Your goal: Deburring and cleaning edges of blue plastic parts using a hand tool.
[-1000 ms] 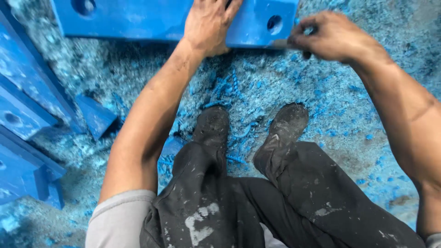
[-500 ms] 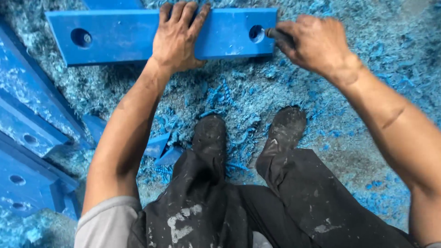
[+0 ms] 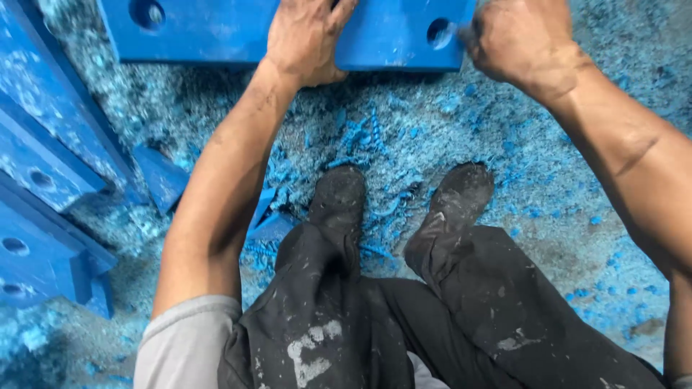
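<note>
A long blue plastic block [image 3: 209,32] lies flat on the floor in front of me, with a round hole near its left end [image 3: 146,12] and another near its right end [image 3: 437,30]. My left hand [image 3: 306,39] presses palm-down on the block's middle, fingers spread over its top. My right hand [image 3: 522,39] is clenched just right of the right-hand hole, gripping a small tool whose blurred tip [image 3: 453,32] sits at the hole's edge. Most of the tool is hidden inside the fist.
Blue shavings and curls [image 3: 404,137] cover the floor. More blue blocks with holes [image 3: 43,173] are stacked at the left, with a small blue offcut [image 3: 162,176] beside them. My two dark shoes [image 3: 339,198] [image 3: 461,194] and paint-stained trousers fill the lower middle.
The view has dipped, so the block sits higher in the picture. My left hand stays flat on the block. My right hand has stayed at the right-hand hole, moving slightly.
</note>
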